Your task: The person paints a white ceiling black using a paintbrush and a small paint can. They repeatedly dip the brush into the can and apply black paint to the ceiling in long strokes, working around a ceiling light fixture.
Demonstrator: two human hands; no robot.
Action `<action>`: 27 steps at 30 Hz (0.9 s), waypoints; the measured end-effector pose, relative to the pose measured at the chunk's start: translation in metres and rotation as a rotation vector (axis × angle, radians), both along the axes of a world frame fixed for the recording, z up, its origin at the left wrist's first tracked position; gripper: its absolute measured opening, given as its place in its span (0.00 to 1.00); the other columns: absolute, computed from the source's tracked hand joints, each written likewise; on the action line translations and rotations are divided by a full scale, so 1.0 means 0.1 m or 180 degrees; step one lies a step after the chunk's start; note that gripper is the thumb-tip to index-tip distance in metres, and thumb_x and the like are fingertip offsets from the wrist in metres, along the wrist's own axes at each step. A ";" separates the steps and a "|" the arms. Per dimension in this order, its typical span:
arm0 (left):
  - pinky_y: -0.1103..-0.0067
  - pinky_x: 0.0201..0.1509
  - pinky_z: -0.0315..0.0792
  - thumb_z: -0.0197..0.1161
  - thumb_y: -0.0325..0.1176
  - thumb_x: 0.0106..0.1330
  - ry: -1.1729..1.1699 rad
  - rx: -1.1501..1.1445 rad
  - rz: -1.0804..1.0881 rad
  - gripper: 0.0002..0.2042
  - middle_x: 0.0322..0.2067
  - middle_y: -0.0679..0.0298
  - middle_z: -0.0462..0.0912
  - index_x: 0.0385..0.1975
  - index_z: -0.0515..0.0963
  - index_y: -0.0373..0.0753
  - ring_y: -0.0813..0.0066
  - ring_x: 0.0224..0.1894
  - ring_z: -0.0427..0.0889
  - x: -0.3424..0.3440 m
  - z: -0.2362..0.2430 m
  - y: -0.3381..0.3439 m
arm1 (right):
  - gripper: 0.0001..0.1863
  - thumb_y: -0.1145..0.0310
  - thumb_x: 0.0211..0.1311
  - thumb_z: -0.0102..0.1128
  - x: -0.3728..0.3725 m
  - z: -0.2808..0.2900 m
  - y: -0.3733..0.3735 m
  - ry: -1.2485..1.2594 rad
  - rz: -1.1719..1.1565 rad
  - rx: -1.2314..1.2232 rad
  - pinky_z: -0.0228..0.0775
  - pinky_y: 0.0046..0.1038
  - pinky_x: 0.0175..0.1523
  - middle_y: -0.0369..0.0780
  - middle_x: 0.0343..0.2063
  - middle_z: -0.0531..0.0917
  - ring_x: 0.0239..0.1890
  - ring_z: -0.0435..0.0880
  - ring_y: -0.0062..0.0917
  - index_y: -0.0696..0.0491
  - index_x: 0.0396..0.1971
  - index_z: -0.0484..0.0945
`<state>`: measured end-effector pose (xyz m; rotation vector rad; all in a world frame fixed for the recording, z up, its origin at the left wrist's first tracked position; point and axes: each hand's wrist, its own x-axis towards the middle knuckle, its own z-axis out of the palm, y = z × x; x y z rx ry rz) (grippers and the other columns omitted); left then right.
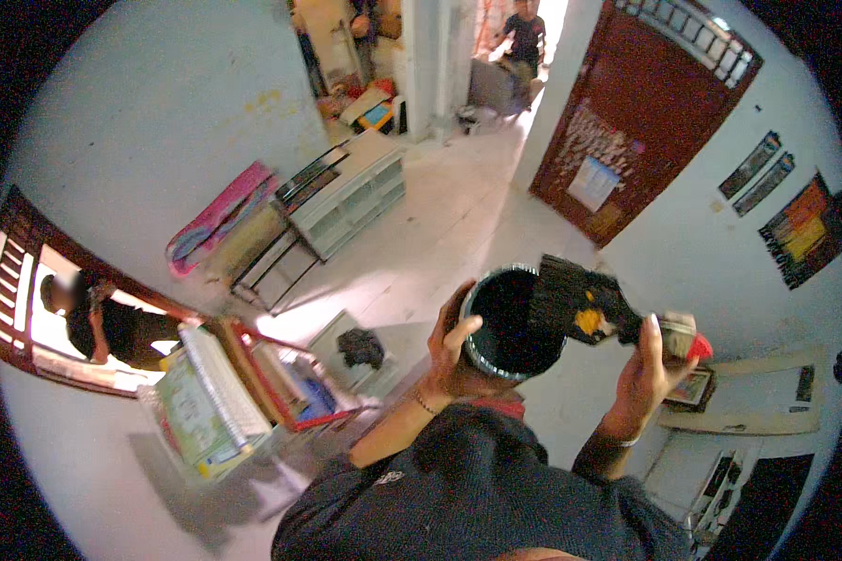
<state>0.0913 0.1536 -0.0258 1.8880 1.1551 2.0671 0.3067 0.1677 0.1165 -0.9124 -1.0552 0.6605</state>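
Observation:
My left hand (447, 344) grips the side of a round container (473, 353) with a dark inside and a shiny, ridged rim. The thumb lies over the rim. My right hand (638, 385) closes around a broad, dark brush-like thing (559, 280) with a yellow-orange smear on it. Its wide, ragged end overlaps the container's right rim, and whether it touches the rim I cannot tell. Beyond my right fingers shows a pale and red end piece (694, 345); I cannot make out whether it belongs to the brush-like thing.
At left, books and papers (201, 402) stand beside a red-edged case (290, 402). A dark lump (359, 348) rests on a pale surface. Farther off are a low white cabinet (360, 201), a black metal frame (276, 271) and a brown door (636, 112). People show at the window and doorway.

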 end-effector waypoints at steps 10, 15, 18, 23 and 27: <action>0.55 0.63 0.74 0.84 0.51 0.42 -0.0703 -0.0792 0.0700 0.45 0.61 0.32 0.69 0.60 0.65 0.49 0.35 0.60 0.76 -1.06 -0.05 -0.82 | 0.09 0.79 0.49 0.77 -1.40 0.59 -0.24 -0.2415 0.2066 0.0821 0.78 0.23 0.36 0.41 0.26 0.86 0.29 0.87 0.21 0.60 0.29 0.82; 0.60 0.65 0.73 0.77 0.44 0.51 -0.1197 -0.0830 0.0677 0.36 0.63 0.38 0.70 0.60 0.69 0.44 0.43 0.63 0.75 -1.21 -0.01 -1.11 | 0.09 0.74 0.51 0.73 -1.87 0.52 -0.28 -0.3097 0.2975 0.0829 0.80 0.32 0.41 0.45 0.30 0.87 0.33 0.89 0.36 0.56 0.33 0.84; 0.64 0.68 0.70 0.64 0.33 0.64 -0.2360 -0.0956 0.0055 0.22 0.65 0.42 0.70 0.58 0.73 0.39 0.49 0.65 0.74 -1.26 0.03 -1.16 | 0.12 0.74 0.49 0.70 -1.99 0.44 -0.26 -0.3447 0.3416 0.0955 0.78 0.38 0.44 0.48 0.32 0.86 0.37 0.86 0.45 0.57 0.36 0.84; 0.64 0.70 0.67 0.51 0.27 0.69 -0.1780 -0.0817 0.0381 0.18 0.63 0.48 0.72 0.57 0.72 0.33 0.54 0.65 0.73 -1.15 0.06 -1.25 | 0.12 0.74 0.49 0.70 -1.98 0.33 -0.28 -0.3552 0.3417 0.0990 0.77 0.39 0.44 0.48 0.31 0.85 0.36 0.85 0.45 0.57 0.36 0.84; 0.65 0.70 0.65 0.49 0.35 0.67 -0.1144 -0.0477 0.0480 0.23 0.60 0.56 0.74 0.60 0.71 0.31 0.60 0.62 0.74 -1.09 0.12 -1.31 | 0.14 0.77 0.45 0.66 -1.88 0.33 -0.36 -0.3278 0.3350 0.1052 0.78 0.42 0.45 0.50 0.31 0.86 0.36 0.85 0.49 0.55 0.36 0.84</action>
